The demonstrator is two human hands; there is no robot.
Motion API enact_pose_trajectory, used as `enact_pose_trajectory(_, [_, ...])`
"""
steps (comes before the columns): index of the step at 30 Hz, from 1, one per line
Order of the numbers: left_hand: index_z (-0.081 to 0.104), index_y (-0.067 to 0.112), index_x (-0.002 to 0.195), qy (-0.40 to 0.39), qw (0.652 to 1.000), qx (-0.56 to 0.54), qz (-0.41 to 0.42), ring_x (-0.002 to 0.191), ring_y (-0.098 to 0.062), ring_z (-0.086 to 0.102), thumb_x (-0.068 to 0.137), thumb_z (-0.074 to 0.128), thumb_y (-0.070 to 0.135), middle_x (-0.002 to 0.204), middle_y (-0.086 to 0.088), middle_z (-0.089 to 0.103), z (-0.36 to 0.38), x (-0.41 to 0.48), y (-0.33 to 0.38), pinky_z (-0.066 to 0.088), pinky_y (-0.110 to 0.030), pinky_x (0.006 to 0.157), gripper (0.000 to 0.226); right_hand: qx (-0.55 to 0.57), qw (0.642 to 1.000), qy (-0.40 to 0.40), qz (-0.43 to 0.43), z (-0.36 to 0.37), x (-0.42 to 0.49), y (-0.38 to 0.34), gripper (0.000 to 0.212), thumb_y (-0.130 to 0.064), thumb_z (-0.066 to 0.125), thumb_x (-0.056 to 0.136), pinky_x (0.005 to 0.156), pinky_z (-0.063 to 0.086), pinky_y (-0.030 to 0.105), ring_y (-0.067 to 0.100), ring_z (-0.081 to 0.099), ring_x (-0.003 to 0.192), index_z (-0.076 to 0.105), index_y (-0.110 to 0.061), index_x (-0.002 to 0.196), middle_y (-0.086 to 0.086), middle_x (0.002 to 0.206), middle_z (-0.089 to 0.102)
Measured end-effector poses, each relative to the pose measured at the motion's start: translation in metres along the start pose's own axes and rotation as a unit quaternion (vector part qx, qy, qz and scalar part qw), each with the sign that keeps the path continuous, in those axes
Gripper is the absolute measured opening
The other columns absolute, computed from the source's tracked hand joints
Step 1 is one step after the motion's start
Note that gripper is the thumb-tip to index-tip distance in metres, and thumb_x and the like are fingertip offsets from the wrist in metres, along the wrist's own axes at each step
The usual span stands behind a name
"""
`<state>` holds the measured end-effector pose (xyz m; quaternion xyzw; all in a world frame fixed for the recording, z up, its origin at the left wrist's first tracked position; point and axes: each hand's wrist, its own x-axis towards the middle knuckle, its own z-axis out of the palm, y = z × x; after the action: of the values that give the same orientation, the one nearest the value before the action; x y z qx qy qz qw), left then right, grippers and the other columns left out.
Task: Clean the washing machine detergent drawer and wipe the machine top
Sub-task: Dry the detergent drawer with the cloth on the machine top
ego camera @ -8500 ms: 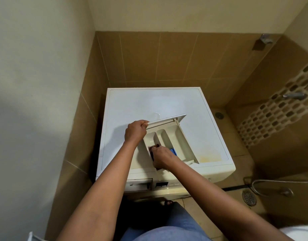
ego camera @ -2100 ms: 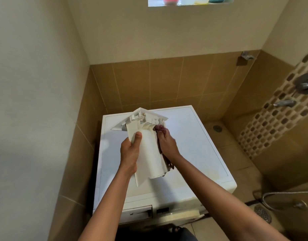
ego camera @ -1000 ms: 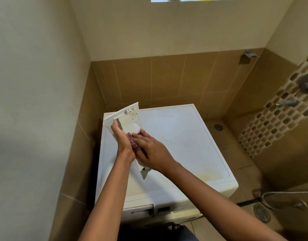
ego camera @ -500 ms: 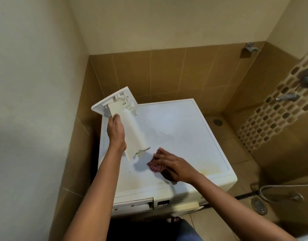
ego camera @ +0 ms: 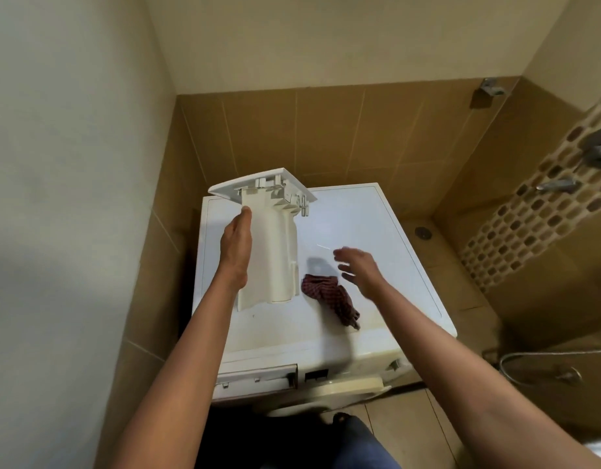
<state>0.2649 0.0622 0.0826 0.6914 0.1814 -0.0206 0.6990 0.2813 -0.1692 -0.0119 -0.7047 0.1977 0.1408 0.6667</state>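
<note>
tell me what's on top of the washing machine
A crumpled dark red checked cloth lies on the machine top. The left hand holds the detergent drawer over it; the patch beneath the drawer is hidden. The right hand hovers open beside the cloth.

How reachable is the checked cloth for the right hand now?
Probably yes. The right hand is open just beside the cloth, which lies uncovered on the machine top. The drawer, held by the left hand, is on the cloth's far side, not between.

home bathroom | tiled walls (ego camera: 326, 130) | shower taps (ego camera: 560, 186) | washing machine (ego camera: 360, 231)
</note>
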Motion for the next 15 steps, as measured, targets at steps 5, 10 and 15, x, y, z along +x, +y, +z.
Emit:
enact_pose_trajectory(5, [0.05,0.03,0.133,-0.025,0.999,0.021,0.007,0.114,-0.018,0.054,0.094,0.032,0.063,0.13,0.002,0.057,-0.003,-0.017,0.0,0.043,-0.043,0.1,0.054,0.312,0.926,-0.1,0.187,-0.019,-0.005,-0.056,0.075,-0.063,0.034,0.093,0.083,0.056,0.047,0.038,0.058,0.11,0.051,0.004,0.12,0.024,0.122,0.056])
enact_pose_trajectory(10, [0.049,0.023,0.135,-0.043,0.996,0.069,0.031,0.118,-0.018,0.053,0.09,0.03,0.07,0.134,0.0,0.055,-0.01,-0.037,-0.001,0.041,-0.04,0.101,0.068,0.26,0.936,-0.128,0.201,-0.03,-0.016,-0.085,0.084,-0.069,0.036,0.088,0.075,0.059,0.041,0.036,0.063,0.1,0.044,0.007,0.123,0.025,0.121,0.058])
enact_pose_trajectory(15, [0.059,0.015,0.103,-0.088,0.983,0.138,0.086,0.083,-0.004,0.051,0.101,0.026,0.049,0.093,0.005,0.057,-0.007,-0.076,-0.001,0.039,-0.019,0.075,0.047,0.147,0.951,-0.195,0.19,-0.046,-0.036,-0.082,0.07,-0.063,0.037,0.093,0.071,0.059,0.039,0.032,0.063,0.092,0.048,0.002,0.117,0.021,0.109,0.06])
